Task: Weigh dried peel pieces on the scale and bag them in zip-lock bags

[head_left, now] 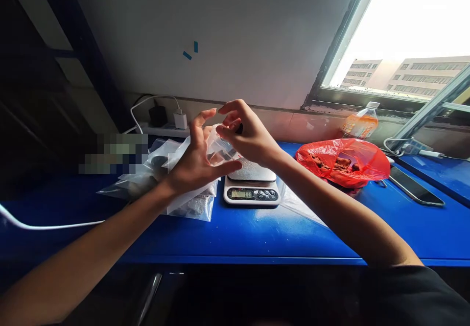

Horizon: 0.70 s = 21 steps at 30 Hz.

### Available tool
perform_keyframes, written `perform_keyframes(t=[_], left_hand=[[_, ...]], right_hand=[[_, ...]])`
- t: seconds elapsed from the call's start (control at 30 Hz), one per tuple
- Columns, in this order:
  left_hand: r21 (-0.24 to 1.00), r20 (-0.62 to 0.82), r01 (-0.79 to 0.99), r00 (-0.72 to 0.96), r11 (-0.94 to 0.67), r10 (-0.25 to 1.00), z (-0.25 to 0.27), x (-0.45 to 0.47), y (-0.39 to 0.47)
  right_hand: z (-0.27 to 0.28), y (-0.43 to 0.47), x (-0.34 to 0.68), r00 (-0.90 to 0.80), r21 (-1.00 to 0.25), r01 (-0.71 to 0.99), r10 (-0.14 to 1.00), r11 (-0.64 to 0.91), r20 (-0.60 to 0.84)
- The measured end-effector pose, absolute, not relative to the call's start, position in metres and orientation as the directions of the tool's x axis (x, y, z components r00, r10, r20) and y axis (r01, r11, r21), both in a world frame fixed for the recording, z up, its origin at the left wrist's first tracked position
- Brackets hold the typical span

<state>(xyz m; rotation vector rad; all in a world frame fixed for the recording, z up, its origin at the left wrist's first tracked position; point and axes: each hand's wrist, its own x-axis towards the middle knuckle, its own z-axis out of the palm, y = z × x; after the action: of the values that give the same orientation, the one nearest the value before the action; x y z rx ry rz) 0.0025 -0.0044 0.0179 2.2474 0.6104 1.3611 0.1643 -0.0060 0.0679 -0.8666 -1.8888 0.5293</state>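
Note:
A small clear plastic bag [219, 147] is held up between my two hands, above and slightly left of a white digital kitchen scale [232, 202]. My left hand [196, 162] curves around the bag's left side, its thumb stretched to the right and some fingers behind the plastic. From the other side my right hand [251, 135] grips the bag's upper edge with bent fingers and thumb. Whatever may be inside the bag is hard to make out. Numbers show on the scale's lit display, and its metal plate is partly covered by my hands.
Flat clear bags [194, 208] with greyish contents lie left of the scale. To the right are a red plastic bag [345, 145] with brown pieces, a phone [416, 186] and an orange drink bottle [362, 121]. Chargers [180, 120] and white cables sit along the wall.

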Motion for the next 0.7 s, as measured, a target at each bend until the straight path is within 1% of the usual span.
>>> perform_keyframes(t=[0.13,0.3,0.4,0.5,0.53,0.6,0.7], left_hand=[[0.527,0.716,0.178,0.434,-0.831,0.546,0.018,0.002,-0.004],[0.466,0.752,0.166,0.443,-0.869,0.488,0.019,0.005,-0.004],[0.437,0.782,0.138,0.43,-0.889,0.451,0.018,0.005,0.001],[0.438,0.807,0.143,0.372,-0.888,0.458,0.017,0.003,0.005],[0.447,0.809,0.151,0.352,-0.882,0.47,0.016,0.002,0.006],[0.466,0.809,0.171,0.315,-0.868,0.496,0.017,0.002,0.004],[0.494,0.802,0.218,0.261,-0.842,0.538,0.017,0.004,-0.002]], right_hand=[[0.062,-0.008,0.167,-0.283,-0.705,0.283,0.759,0.65,0.586],[0.055,-0.005,0.164,-0.292,-0.688,0.271,0.738,0.673,0.608],[0.058,-0.007,0.162,-0.297,-0.663,0.219,0.696,0.715,0.653],[0.063,-0.016,0.165,-0.303,-0.612,0.2,0.642,0.765,0.704],[0.065,-0.02,0.167,-0.296,-0.588,0.221,0.628,0.778,0.72],[0.065,-0.03,0.172,-0.275,-0.539,0.315,0.619,0.781,0.736],[0.062,-0.042,0.178,-0.262,-0.502,0.496,0.674,0.708,0.691]])
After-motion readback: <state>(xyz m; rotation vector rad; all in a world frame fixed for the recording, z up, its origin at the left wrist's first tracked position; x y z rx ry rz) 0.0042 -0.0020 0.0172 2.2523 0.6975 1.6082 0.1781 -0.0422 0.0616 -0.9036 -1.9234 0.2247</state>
